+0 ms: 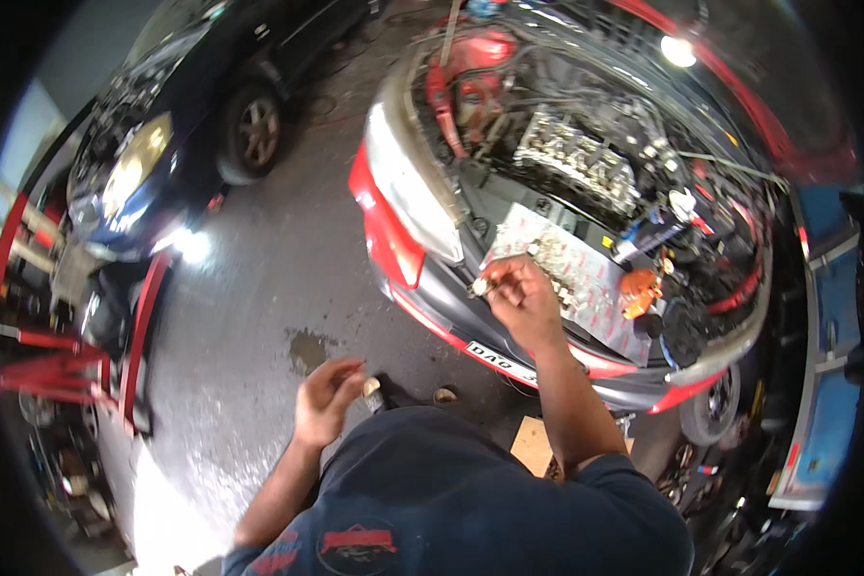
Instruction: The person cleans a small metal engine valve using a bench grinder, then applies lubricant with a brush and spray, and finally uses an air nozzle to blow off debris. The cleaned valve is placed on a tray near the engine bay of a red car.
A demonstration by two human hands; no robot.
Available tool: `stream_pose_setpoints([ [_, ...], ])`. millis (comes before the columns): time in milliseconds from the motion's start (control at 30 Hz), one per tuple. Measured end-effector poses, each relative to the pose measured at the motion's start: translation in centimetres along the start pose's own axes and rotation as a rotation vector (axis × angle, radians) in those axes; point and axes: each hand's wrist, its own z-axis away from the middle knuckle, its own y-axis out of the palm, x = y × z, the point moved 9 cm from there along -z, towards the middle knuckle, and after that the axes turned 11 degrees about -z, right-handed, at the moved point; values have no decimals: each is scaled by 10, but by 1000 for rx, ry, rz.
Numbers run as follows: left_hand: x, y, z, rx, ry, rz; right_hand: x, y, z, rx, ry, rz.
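My right hand is raised over the front edge of the red car's engine bay. Its fingertips pinch a small, shiny metal part, whose exact kind is too small to make out. Beneath that hand lies a pale sheet with reddish marks, with several small metal pieces on it. Beyond the sheet, the engine's exposed cylinder head shows rows of metal parts. Away from the car, my left hand hovers over the floor, loosely curled, thumb apart from the fingers, nothing visible in it.
An orange cloth or glove and a dark round item sit right of the sheet. The red bumper borders my standing spot. A dark car and a red metal stand are at left; a blue cabinet is at right.
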Motion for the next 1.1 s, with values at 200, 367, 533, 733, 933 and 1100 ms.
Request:
stream_pose_setpoints([
  [200,-105,35,25,-119,315,-134,27,136,23,520,7,-17],
  [367,-105,-21,72,-426,314,-291,9,211,39,671,115,-70],
  [533,-62,-93,133,-668,147,-218,-37,299,72,794,233,-149],
  [733,8,-207,211,-920,74,-158,-122,443,129,956,595,-289],
  [933,105,-343,303,-835,0,543,-191,626,197,1157,920,-570],
  [1100,144,-461,371,-1074,-64,437,-254,758,244,1232,1042,-415],
])
